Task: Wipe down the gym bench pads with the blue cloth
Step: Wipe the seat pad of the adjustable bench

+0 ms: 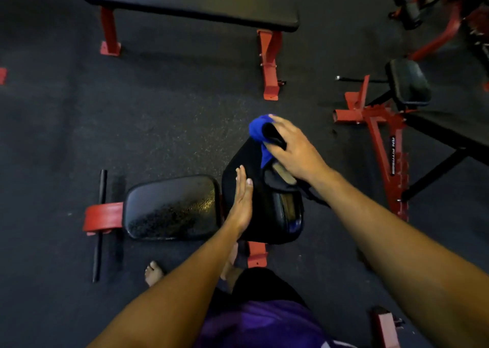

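**Blue cloth at the top of the raised pad**

On the dark rubber floor [158,125] in front of us stands a red-framed bench, its seat pad [172,207] lying flat to the left and its back pad [264,215] tilted up beside it. We see no containers anywhere in view. Our right hand [293,151] presses the blue cloth [258,130] against the upper end of the back pad, fingers curled over the fabric and gripping it; the cloth bulges out past the fingertips on the far side. Our left hand [242,202] lies flat and relaxed, fingers straight, against the left edge of the same pad, well below the cloth and holding nothing. A worn patch on the pad shows just under the right wrist. Much of the cloth is hidden beneath the right hand, and we cannot tell how it is folded. A flat bench [190,1] stands beyond, and another red bench frame [381,141] at right is cut off by the edge
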The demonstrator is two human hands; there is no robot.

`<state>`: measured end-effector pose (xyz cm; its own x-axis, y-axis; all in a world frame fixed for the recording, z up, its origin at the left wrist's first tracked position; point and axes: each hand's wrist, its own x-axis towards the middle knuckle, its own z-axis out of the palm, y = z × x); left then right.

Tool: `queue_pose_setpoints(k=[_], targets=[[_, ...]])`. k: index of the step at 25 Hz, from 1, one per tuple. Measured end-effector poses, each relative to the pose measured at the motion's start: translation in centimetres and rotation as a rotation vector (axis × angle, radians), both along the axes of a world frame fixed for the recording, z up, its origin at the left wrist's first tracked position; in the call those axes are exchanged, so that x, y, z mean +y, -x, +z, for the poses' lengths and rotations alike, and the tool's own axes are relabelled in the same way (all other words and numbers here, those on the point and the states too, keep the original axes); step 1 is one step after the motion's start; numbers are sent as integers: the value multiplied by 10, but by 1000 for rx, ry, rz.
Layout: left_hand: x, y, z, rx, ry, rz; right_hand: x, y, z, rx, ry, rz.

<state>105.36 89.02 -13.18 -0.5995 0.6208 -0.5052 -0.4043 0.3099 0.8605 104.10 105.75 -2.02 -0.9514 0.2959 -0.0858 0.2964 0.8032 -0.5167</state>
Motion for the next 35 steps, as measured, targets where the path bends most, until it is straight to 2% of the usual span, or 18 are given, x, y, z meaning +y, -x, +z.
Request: queue_pose_setpoints(k=[2, 4, 6, 8, 11, 15, 19, 23, 26, 28, 29, 31, 32, 33, 35], targets=[[0, 1, -10, 0, 2, 6, -20, -58, 3, 38, -25, 89], [0, 5, -10, 4, 20, -22, -47, -121, 8, -4, 24, 151], [0, 10, -9, 0, 37, -54, -64, -150, 7, 4, 36, 154], [-3, 11, -9, 19, 22, -92, -57, -125, 6, 23, 12, 105], [-10, 16, -5, 35, 22, -132, -23, -44, 0, 31, -55, 96], [-18, 31, 12, 49, 95, -269, 1, 17, 5, -35, 31, -11], [-34, 54, 21, 208, 109, -486, -43, -56, 6, 73, -82, -83], [-51, 76, 34, 347, 131, -682, -98, -150, 4, 59, -107, -84], [-60, 88, 53, 547, 163, -821, -124, -177, 4, 77, -71, -163], [-56, 91, 72, 815, 174, -843, -135, -192, -4, 177, 46, -305], [-52, 93, 82, 982, 136, -807, -142, -198, -12, 251, 131, -441], [-35, 95, 99, 1280, -21, -762, -153, -205, -29, 397, 355, -926], [-24, 94, 105, 1384, -114, -792, -155, -206, -37, 449, 541, -1211], [-14, 92, 110, 1459, -203, -868, -158, -205, -45, 520, 752, -1427], [9, 88, 117, 1562, -336, -1109, -157, -203, -60, 680, 1040, -1670]])
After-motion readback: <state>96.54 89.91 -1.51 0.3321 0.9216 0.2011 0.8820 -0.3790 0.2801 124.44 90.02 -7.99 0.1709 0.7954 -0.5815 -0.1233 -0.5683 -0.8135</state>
